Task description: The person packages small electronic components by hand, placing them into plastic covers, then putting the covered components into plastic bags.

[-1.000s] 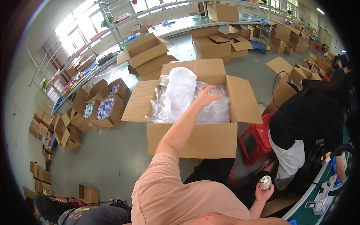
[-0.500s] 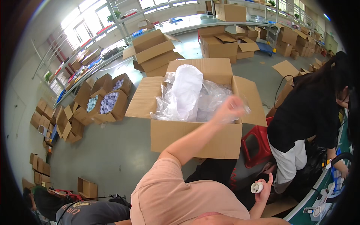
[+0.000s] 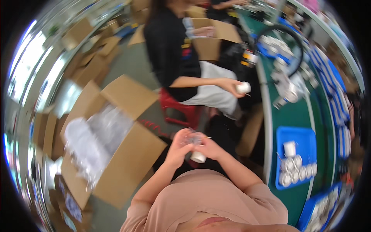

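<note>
One white cylindrical part (image 3: 198, 157), clear plastic bag (image 3: 194, 138) | held between left hand (image 3: 179, 147), right hand (image 3: 211, 147) | end exposed, bagging looks unfinished | more parts (image 3: 290, 149) in blue tray (image 3: 306, 140), likely remaining

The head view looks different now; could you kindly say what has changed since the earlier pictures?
The left hand has moved from the cardboard carton to the right hand, now holding clear plastic film by the white cylindrical part. The view has swung rightward, so the carton now shows at left. The right hand still holds the part; white sheeting still lies in the carton.
</note>
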Available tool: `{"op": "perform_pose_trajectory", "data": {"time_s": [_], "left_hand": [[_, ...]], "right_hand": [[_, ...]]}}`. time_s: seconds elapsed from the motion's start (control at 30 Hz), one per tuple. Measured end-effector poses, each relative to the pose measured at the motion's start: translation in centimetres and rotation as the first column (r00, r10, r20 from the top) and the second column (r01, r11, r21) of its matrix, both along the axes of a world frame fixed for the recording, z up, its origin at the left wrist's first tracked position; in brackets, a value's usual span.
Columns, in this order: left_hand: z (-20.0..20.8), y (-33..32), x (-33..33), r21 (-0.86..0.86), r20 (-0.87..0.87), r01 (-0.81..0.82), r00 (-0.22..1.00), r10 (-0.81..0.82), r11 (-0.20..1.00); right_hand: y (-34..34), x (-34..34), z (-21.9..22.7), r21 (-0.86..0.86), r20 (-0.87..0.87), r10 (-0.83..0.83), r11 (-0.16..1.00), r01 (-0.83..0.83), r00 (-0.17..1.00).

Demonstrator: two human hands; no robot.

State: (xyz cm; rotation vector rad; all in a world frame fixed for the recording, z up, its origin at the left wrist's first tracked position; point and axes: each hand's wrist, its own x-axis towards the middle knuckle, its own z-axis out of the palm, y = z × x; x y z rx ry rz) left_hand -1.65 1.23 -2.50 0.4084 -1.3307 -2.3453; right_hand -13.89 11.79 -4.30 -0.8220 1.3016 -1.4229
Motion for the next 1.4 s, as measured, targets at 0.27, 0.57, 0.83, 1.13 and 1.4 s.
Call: {"op": "perform_pose_trajectory", "data": {"time_s": [0.27,0.57,0.83,1.13,1.4], "left_hand": [[-3.2,2.1,-0.8,0.709,-0.09,0.316,0.927,-0.363,0.63],[-4.6,1.7,-0.2,0.717,-0.065,0.379,0.873,-0.484,0.586],[-3.3,0.0,-0.4,0.708,-0.164,0.359,0.921,-0.353,0.608],[-4.5,0.9,1.1,0.643,-0.041,0.194,0.975,-0.219,0.741],[-4.6,0.9,1.0,0.604,0.023,0.163,0.975,-0.222,0.78]], "right_hand": [[0.9,0.5,2.0,-0.186,0.099,-0.09,0.977,0.107,0.991],[1.2,-1.1,1.4,-0.399,0.378,-0.078,0.886,0.238,0.923],[2.2,-5.1,2.0,-0.421,0.458,-0.215,0.802,0.424,0.862],[4.6,-9.2,1.2,-0.399,0.639,-0.263,0.691,0.603,0.723],[6.2,-13.9,1.3,-0.42,0.719,-0.318,0.51,0.751,0.618]]}}
